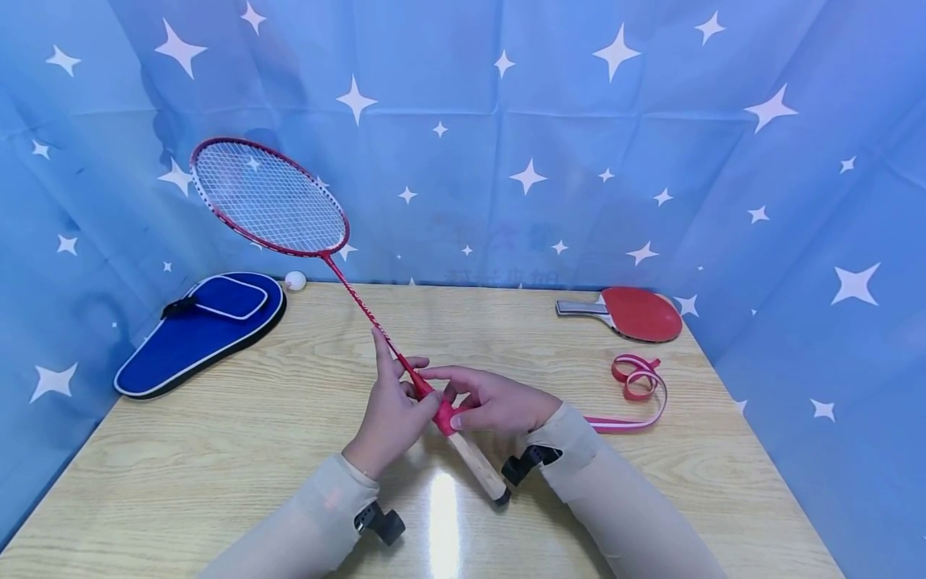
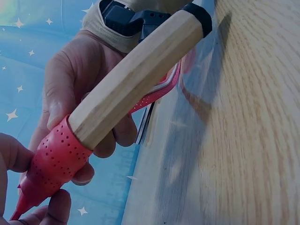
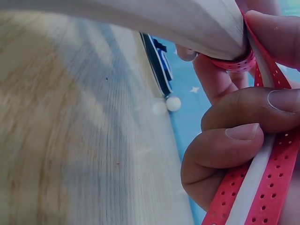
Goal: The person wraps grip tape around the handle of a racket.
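A pale wood-grain tabletop [image 1: 463,330] fills the lower scene, its lengthwise grain running from left to right, with a bright white streak of reflected light near the front middle. Sky-blue fabric curtains [image 1: 448,48] printed with white four-pointed stars enclose it at the far side, left and right, showing soft creases and some shadow at the far left.

A red-framed badminton racket with white strings [image 1: 356,296] is held above the middle of the table, its head tilted up toward the far left and its bare, faceted wooden handle [image 1: 477,466] pointing near and right, ending in a black cap [image 1: 502,498]. The left hand [image 1: 394,418] grasps the racket just above the handle, one finger stretched along the shaft. The right hand [image 1: 499,400] pinches a pinkish-red perforated strip with a white backing [image 1: 622,424], which wraps round the handle's upper end; its other end lies in loose curls on the right of the table.

Beyond the curls, a red table-tennis paddle [image 1: 641,314] lies at the far right, handle to the left. At the far left rests a blue paddle-shaped case with white piping [image 1: 210,334], a small white ball [image 1: 295,281] just beside it.
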Demonstrator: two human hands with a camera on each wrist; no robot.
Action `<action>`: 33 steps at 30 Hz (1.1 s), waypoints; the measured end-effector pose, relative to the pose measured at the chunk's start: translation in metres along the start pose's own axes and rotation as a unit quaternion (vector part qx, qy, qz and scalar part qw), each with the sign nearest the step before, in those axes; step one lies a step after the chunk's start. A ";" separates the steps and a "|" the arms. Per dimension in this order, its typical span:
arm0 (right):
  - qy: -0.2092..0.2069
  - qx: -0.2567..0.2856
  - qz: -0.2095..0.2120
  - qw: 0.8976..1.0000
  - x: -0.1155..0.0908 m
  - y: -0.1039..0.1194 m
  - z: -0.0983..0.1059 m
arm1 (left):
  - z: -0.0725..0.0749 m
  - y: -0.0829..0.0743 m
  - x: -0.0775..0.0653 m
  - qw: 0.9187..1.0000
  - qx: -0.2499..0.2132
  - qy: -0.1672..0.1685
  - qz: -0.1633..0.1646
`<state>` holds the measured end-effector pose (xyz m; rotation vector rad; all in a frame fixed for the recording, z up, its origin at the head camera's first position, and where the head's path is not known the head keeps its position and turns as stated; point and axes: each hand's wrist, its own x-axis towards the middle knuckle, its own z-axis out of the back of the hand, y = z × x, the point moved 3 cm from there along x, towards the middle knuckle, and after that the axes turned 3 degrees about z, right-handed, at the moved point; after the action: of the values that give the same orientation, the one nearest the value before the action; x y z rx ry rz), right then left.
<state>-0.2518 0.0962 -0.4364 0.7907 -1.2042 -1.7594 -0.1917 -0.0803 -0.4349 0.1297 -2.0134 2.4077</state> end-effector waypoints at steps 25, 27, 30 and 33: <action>0.008 0.015 0.004 1.000 0.000 0.002 -0.001 | 0.001 0.001 0.001 1.000 0.006 0.002 -0.004; 0.008 0.014 0.002 1.000 0.000 0.003 -0.002 | 0.001 0.000 0.001 1.000 0.012 -0.001 -0.001; 0.007 0.013 0.000 1.000 0.000 0.003 -0.002 | 0.001 0.000 0.001 1.000 0.013 0.000 0.000; 0.007 0.009 0.002 1.000 0.001 0.003 -0.003 | 0.002 0.000 0.001 1.000 0.008 0.002 0.001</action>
<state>-0.2490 0.0936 -0.4346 0.8102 -1.2138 -1.7394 -0.1929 -0.0821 -0.4349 0.1224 -1.9949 2.4226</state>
